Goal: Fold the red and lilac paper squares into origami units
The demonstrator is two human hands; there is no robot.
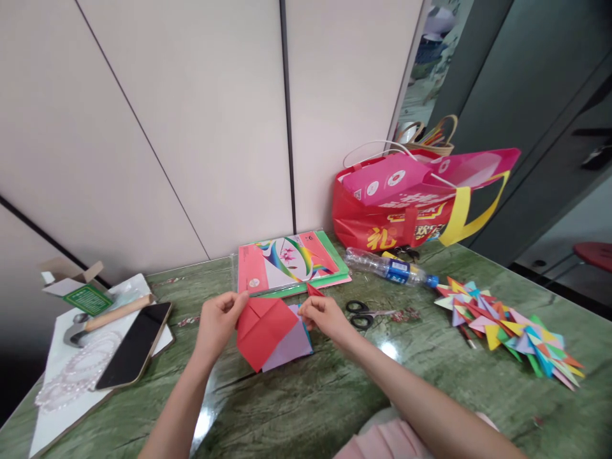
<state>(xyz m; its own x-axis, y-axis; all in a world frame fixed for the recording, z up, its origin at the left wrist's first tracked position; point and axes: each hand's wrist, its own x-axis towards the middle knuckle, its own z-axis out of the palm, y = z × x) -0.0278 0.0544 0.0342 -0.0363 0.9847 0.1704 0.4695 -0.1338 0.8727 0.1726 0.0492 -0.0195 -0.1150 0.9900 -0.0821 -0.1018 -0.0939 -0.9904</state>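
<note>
My left hand (pixel 216 326) is closed, its thumb and finger pinching the upper left corner of a folded red sheet of paper (pixel 265 328). Crease lines run across the red sheet, which is held up off the table. My right hand (pixel 326 316) has its fingers pinched together at the red sheet's right corner; the exact grip is partly hidden. Behind the red sheet lie purple sheets (pixel 292 349) with a thin blue edge. A small pointed red paper piece (pixel 314 290) sticks up just behind my right hand. Black-handled scissors (pixel 363 314) lie right of that hand.
A colored-paper pack (pixel 287 261) lies by the wall, beside a plastic bottle (pixel 394 268). Folded multicolored paper pieces (pixel 509 328) lie right, below a red gift bag (pixel 396 213). At left are a phone (pixel 136 344), a hammer (pixel 117 313), beads (pixel 79 370) and a small box (pixel 86 298).
</note>
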